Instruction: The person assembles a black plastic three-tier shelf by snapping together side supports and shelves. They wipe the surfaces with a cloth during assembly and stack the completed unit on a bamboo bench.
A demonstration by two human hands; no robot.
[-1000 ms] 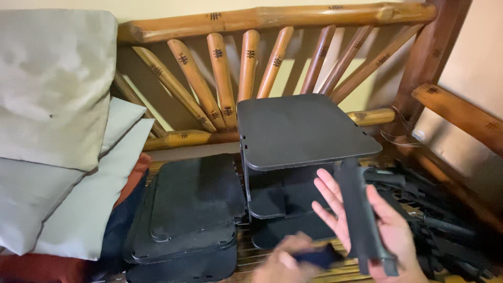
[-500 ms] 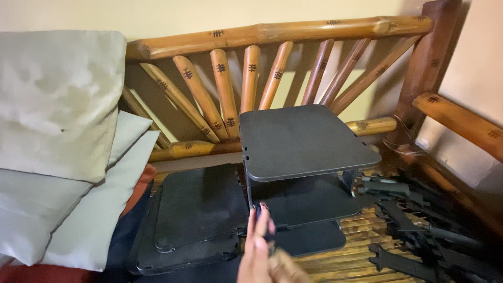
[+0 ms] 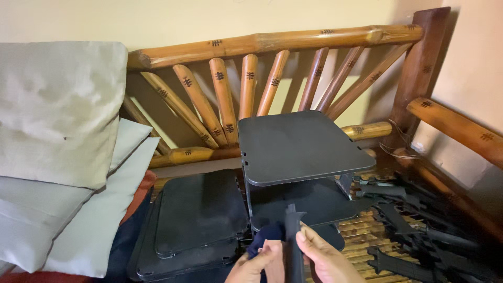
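At the bottom edge my right hand (image 3: pixel 326 258) grips a narrow black plastic strut (image 3: pixel 292 236) that stands upright between my two hands. My left hand (image 3: pixel 255 263) is pressed against the strut's left side with a dark blue cloth (image 3: pixel 266 233) bunched in its fingers. Just behind the hands stands a partly built black plastic shelf rack (image 3: pixel 301 141) with a top panel and lower tiers, resting on a bamboo bench seat (image 3: pixel 361 230).
A stack of flat black panels (image 3: pixel 199 209) lies left of the rack. Several loose black struts (image 3: pixel 419 230) lie at the right. Grey-green cushions (image 3: pixel 57 115) lean at the left. The bamboo backrest (image 3: pixel 272 39) and an armrest (image 3: pixel 456 126) close in the space.
My right hand dropped from in front of the rack, where it lay open under a strut, to the bottom edge. Both hands now meet around an upright strut, with the cloth on the left.
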